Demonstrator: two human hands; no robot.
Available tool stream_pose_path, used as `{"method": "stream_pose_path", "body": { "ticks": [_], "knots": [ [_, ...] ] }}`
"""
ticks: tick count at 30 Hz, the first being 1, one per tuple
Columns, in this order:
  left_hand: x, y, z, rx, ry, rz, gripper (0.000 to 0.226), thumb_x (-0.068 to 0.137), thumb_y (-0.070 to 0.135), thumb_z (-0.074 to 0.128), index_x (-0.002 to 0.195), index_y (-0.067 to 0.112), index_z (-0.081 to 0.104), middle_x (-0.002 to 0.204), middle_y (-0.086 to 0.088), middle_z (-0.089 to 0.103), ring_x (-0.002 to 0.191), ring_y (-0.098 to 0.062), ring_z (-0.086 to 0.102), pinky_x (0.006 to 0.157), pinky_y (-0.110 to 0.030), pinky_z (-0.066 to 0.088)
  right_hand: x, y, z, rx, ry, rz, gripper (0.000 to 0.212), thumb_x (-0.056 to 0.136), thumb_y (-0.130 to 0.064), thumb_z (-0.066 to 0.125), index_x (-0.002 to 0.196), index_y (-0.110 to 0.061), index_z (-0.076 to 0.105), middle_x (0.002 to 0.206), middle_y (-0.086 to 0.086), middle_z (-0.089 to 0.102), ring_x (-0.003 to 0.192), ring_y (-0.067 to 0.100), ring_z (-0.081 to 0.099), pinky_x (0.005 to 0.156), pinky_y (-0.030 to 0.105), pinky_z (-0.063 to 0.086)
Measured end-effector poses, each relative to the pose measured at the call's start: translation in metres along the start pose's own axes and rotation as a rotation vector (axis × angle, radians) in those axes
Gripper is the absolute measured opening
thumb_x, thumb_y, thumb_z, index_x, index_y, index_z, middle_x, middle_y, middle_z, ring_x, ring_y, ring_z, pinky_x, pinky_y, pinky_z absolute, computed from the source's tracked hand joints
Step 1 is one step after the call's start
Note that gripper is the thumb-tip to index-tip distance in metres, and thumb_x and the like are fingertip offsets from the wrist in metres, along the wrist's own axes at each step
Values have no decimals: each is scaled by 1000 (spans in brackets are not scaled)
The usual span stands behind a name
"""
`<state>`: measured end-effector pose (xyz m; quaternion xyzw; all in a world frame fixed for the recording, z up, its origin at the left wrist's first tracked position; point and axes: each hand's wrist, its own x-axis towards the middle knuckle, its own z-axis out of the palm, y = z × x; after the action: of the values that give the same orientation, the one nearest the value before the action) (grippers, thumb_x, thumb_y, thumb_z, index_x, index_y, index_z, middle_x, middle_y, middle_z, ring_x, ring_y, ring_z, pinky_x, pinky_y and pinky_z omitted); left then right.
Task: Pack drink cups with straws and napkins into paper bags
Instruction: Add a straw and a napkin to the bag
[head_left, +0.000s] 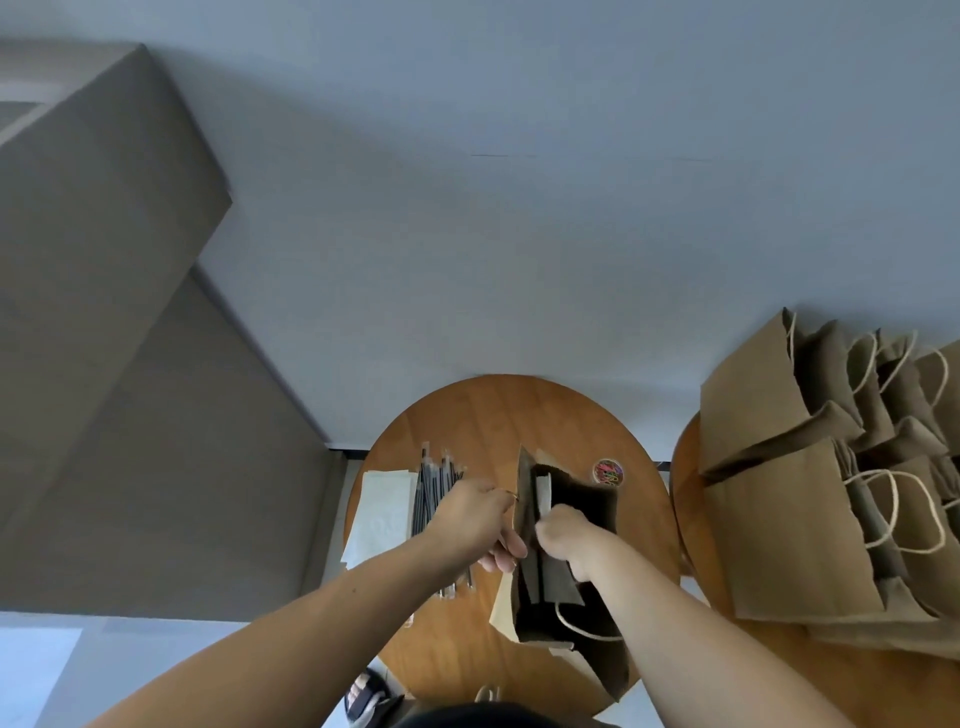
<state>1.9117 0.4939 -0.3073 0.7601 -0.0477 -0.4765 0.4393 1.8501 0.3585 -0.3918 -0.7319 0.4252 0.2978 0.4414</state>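
Observation:
An open brown paper bag stands on the round wooden table. My left hand grips the bag's left rim. My right hand reaches into the bag's mouth and pinches a white napkin that stands against the inside wall. The bag's inside is dark, and no cup shows in it. A bundle of black wrapped straws lies left of the bag, partly under my left hand. A stack of white napkins lies further left.
A small round tub of coloured clips sits behind the bag. On a second table at the right lie several brown paper bags with twine handles. Grey wall and a brown panel lie beyond.

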Motion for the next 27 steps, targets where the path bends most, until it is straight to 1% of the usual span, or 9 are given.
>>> {"method": "stream_pose_path", "body": {
  "ticks": [2,4,8,11,14,17,21,25,27],
  "knots": [
    [1,3,-5,-10,18,-1,24,101,11,38,109,4,59,66,-17,72,48,-25,66,49,-30,53,9,11,3,-52,-18,17,13,99,-19,45,94,-17,57,93,4,59,81,19,56,68,28,46],
    [3,6,-9,4,27,-2,24,101,9,38,108,3,60,66,-16,72,48,-24,66,49,-29,53,19,19,7,-116,-8,22,16,98,-22,47,83,-23,50,94,2,59,79,16,53,75,29,45],
    [3,10,-8,84,20,-22,24,102,18,39,105,2,57,64,-12,72,49,-22,67,48,-26,50,34,21,9,139,-35,47,4,91,-24,61,91,-21,57,96,6,64,87,23,60,74,34,48],
    [0,9,-5,161,33,-13,26,101,22,41,106,2,56,65,-9,73,49,-19,67,50,-25,46,42,25,13,204,-11,63,6,93,-22,60,90,-19,56,96,8,64,86,23,61,77,36,50],
    [-2,9,-4,188,47,7,20,99,22,43,102,10,58,67,-7,73,51,-17,68,47,-21,46,51,32,21,137,16,71,11,93,-25,61,86,-19,54,92,7,63,81,21,61,71,32,50],
    [-4,11,-4,193,53,33,14,99,21,45,99,18,60,65,-3,73,50,-14,67,42,-15,43,54,31,22,-42,68,41,18,94,-27,60,79,-21,52,81,1,60,69,13,57,58,25,42],
    [-3,11,-5,193,65,54,13,99,21,47,97,22,59,62,-1,72,48,-12,66,42,-13,42,51,31,21,-198,185,11,23,93,-27,62,74,-23,50,73,-4,58,61,11,54,45,24,34],
    [0,8,-7,217,69,66,13,100,21,47,97,25,59,62,1,72,51,-13,68,46,-17,48,49,39,21,-223,249,-5,25,90,-33,67,82,-20,47,70,-8,51,57,7,47,45,22,32],
    [3,6,-9,225,71,69,13,99,20,47,97,25,59,62,1,72,52,-14,68,52,-20,53,47,43,19,-213,260,-15,35,86,-39,71,96,-19,43,79,-7,53,69,10,55,53,23,38]
  ]
}}
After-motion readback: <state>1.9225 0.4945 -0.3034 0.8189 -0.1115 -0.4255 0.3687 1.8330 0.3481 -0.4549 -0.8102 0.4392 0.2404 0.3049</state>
